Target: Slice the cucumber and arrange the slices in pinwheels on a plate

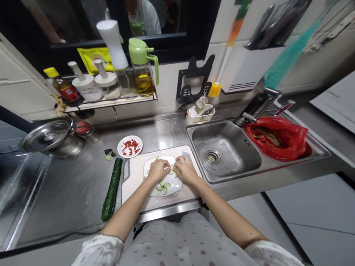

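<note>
A white square plate (155,192) lies on a pale cutting board (129,191). Cut cucumber slices (164,187) form a pinwheel near its front edge, with more slices around the rim. My left hand (159,170) is over the plate, fingertips pinched together; what they hold, if anything, is too small to make out. Close beside it, my right hand (186,169) pinches a cucumber slice at the plate's right side. A whole dark green cucumber (112,190) rests left of the board. Behind the board stands a small white plate (130,146) of chopped red pieces.
A steel sink (226,148) adjoins the board on the right, with a red plastic bag (278,140) in its far end. Cucumber ends (109,154) lie by the small plate. A lidded pot (50,140) stands back left, below a rack (112,102) of bottles and jars.
</note>
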Demonstrator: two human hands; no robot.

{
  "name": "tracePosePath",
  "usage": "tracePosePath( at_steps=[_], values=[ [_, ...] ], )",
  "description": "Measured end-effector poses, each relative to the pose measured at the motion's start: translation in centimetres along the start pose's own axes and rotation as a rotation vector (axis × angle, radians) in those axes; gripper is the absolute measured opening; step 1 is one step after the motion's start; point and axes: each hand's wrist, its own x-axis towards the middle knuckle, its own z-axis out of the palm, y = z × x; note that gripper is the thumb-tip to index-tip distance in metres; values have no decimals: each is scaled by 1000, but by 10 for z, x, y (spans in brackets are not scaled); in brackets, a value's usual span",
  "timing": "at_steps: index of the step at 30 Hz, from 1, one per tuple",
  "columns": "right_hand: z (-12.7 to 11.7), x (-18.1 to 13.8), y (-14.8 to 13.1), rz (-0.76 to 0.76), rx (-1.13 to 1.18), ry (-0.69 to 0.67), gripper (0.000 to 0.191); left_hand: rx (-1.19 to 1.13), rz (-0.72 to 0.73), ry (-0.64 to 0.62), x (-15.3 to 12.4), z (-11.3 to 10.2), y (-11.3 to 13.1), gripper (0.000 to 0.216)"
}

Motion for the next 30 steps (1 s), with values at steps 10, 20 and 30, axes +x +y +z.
tracePosePath(
  at_steps=[10,20,30],
  values=[
    [3,1,0,-17,-35,1,11,41,-32,3,5,8,5,12],
    [3,-2,1,9,7,40,9,48,-28,6,5,12,5,11],
    [-1,-3,1,21,38,94,8,27,-16,19,3,7,4,12]
  ],
)
